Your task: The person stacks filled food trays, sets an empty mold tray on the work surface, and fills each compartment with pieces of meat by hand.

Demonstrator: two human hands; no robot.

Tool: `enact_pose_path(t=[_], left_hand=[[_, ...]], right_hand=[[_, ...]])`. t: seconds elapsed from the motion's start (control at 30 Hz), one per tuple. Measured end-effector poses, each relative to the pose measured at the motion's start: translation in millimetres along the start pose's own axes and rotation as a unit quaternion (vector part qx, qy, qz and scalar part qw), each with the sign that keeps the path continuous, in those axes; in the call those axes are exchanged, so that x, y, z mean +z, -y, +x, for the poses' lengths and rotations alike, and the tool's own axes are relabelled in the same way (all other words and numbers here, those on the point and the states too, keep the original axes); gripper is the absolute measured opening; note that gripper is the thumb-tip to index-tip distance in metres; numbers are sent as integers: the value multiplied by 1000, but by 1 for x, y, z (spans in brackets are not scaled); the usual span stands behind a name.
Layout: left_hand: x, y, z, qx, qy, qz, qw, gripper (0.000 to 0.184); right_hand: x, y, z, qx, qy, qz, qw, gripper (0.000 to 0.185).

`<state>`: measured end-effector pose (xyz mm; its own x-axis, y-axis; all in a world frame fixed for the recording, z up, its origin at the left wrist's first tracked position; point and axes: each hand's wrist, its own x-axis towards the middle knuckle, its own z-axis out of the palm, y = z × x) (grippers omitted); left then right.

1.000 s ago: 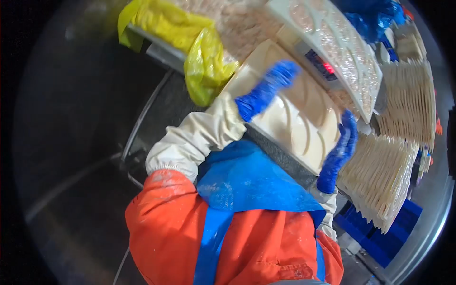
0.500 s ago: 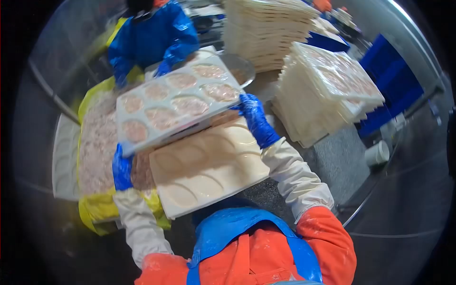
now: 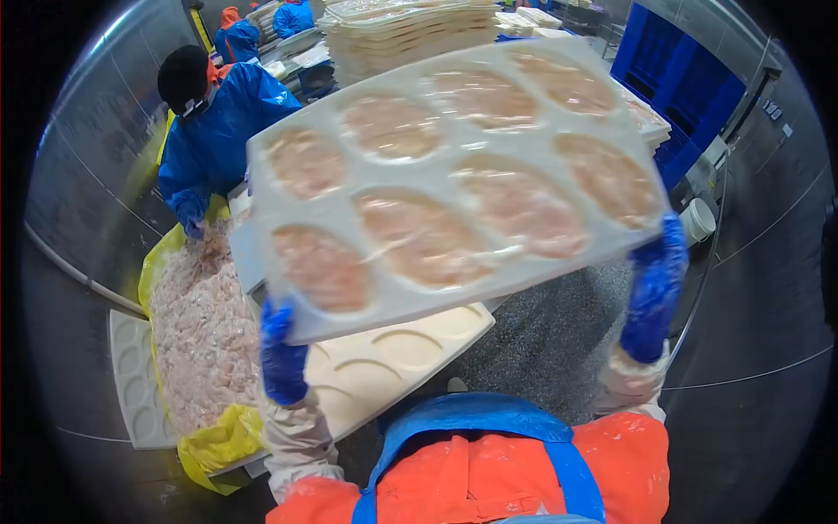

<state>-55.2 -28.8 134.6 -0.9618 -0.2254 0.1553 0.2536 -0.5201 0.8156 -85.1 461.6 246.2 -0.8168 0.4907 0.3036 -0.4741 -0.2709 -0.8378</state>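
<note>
A large white tray (image 3: 419, 170) with several oval hollows full of pale pink meat is held up before me, tilted. My left hand (image 3: 284, 354), in a blue glove, grips its near left corner. At its near right corner my right hand (image 3: 655, 288), also blue-gloved, is closed on the edge. The fingers are partly hidden by the tray. Below it lies a cream tray (image 3: 384, 358) with bare oval hollows. To the left is a heap of pale pink meat (image 3: 205, 323) in a bin lined with yellow plastic (image 3: 229, 437).
Across the meat bin a person (image 3: 223, 122) in blue reaches into the heap. Tall stacked trays (image 3: 410, 35) stand behind the held tray. Blue crates (image 3: 676, 87) and a white bucket (image 3: 697, 221) are at the right. Another white tray (image 3: 131, 375) is at the far left; more people work behind.
The filled tray, held in both my hands, has been raised and moved rightward, away from the cream tray. My view has turned, and the other person's hand is now at the meat.
</note>
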Motion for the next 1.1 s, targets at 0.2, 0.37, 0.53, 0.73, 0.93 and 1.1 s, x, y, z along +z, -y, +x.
enact_pose_path(t=[0.2, 0.37, 0.53, 0.73, 0.93, 1.1], left_hand=[[170, 47, 18, -199, 212, 33, 956, 32], [257, 87, 61, -136, 300, 26, 944, 31], [346, 120, 108, -243, 338, -116, 902, 35], [372, 129, 109, -291, 364, -144, 873, 46], [372, 159, 118, -332, 457, -8, 825, 57], [333, 138, 98, -296, 463, 11, 835, 56]], right_hand=[[-165, -14, 137, -25, -9, -47, 999, 32], [-197, -8, 243, -101, 3, -135, 986, 35], [-141, -30, 285, -36, 0, -113, 993, 36], [-130, -80, 250, -215, 92, -320, 918, 35], [-118, -89, 255, -189, 75, -418, 885, 41], [-147, -100, 263, -255, 122, -350, 893, 38]])
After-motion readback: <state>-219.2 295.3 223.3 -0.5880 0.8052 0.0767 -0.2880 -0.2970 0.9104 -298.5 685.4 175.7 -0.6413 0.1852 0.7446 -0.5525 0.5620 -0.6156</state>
